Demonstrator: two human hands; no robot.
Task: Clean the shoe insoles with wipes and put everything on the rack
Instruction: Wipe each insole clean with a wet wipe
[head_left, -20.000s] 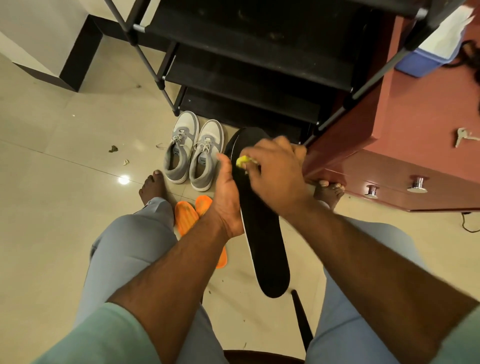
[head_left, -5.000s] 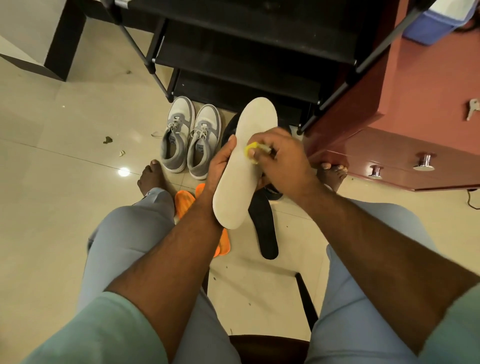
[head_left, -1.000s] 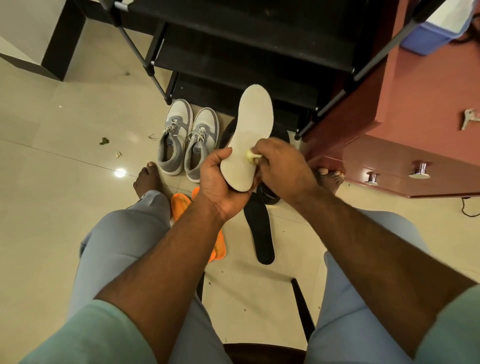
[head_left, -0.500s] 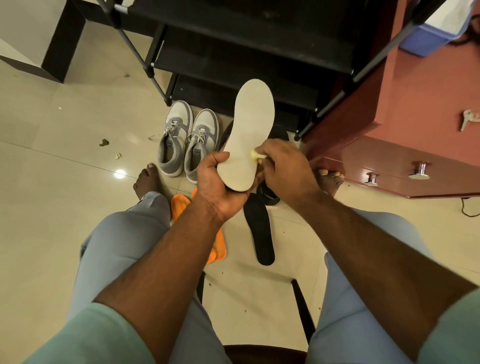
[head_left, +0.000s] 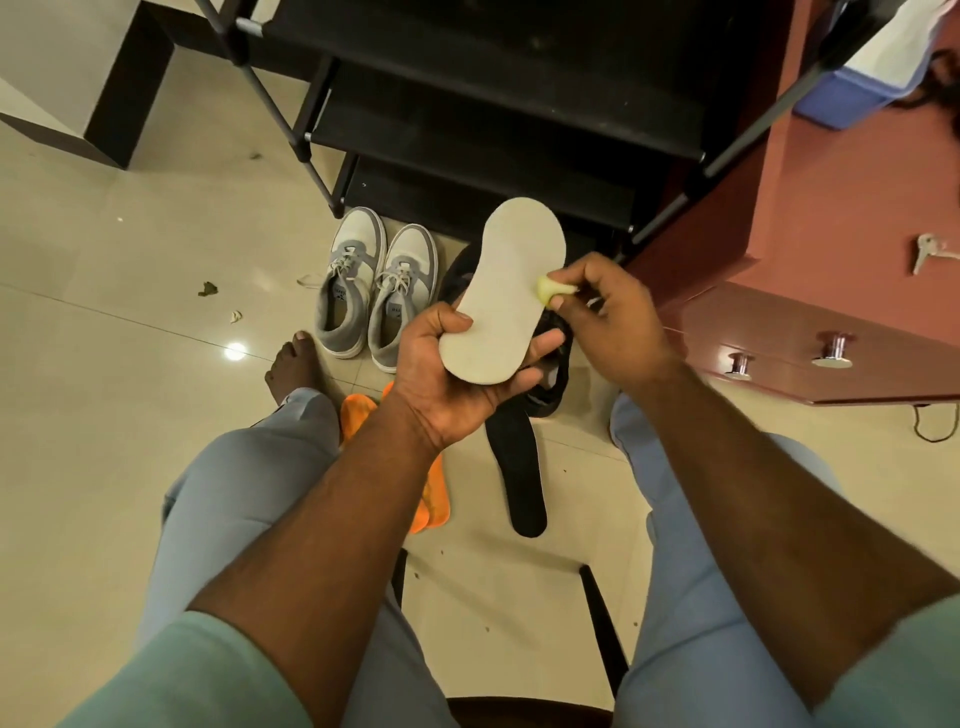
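Black shoe rack (head_left: 483, 104) is standing at the top of the view, shelves dark, red-brown cabinet (head_left: 841, 218) just beside it on the right. Grey and white sneakers (head_left: 371, 291) are sitting as a pair on the floor in front of the rack's lowest shelf. Black insole (head_left: 519, 467) is lying on the floor between the person's legs, orange insoles (head_left: 358, 410) just left of it, partly hidden by the left forearm. White insole (head_left: 506, 301) is being held up above the floor, toe end pointing toward the rack; left hand (head_left: 452, 379) is gripping its heel end, thumb on top, fingers curled underneath. Right hand (head_left: 608, 322) is pinching a small yellow wipe (head_left: 551, 289) in its grip, the wipe touching the white insole's right edge
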